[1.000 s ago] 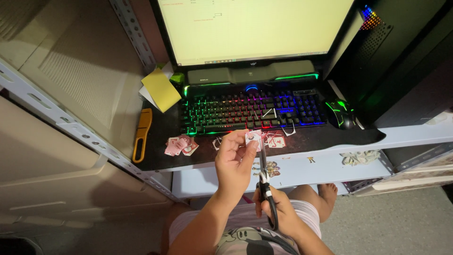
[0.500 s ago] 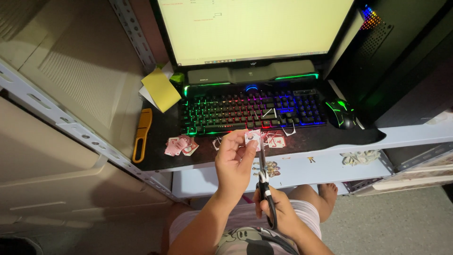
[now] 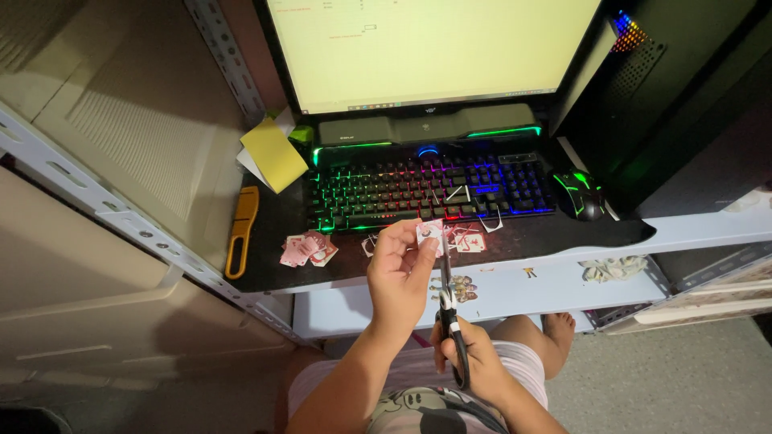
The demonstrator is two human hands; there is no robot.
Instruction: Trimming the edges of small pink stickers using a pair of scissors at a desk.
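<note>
- Your left hand (image 3: 402, 269) is raised in front of the worktop's (image 3: 555, 277) front edge, fingers closed in a pinch on a small paper cutout (image 3: 430, 235) held at its fingertips.
- Your right hand (image 3: 470, 358) sits lower, over your lap, closed around the dark handles of the scissors (image 3: 447, 309).
- The scissors point up towards the cutout; the blades meet its lower edge, just beside your left thumb. How far the blades are parted, you cannot tell.
- On the worktop, just behind the cutout, more cut pieces (image 3: 466, 239) lie near the front edge, with white paper scraps around them.
- A pink pile of cards (image 3: 307, 249) lies towards the front left, near an orange knife (image 3: 240, 231) at the left edge.
- A lit keyboard (image 3: 430, 186) runs across the middle, with a mouse (image 3: 581, 193) at its right end.
- A yellow note (image 3: 273, 154) stands tilted at the back left corner.
- The monitor (image 3: 434, 48) stands at the back edge above a dark bar.
</note>
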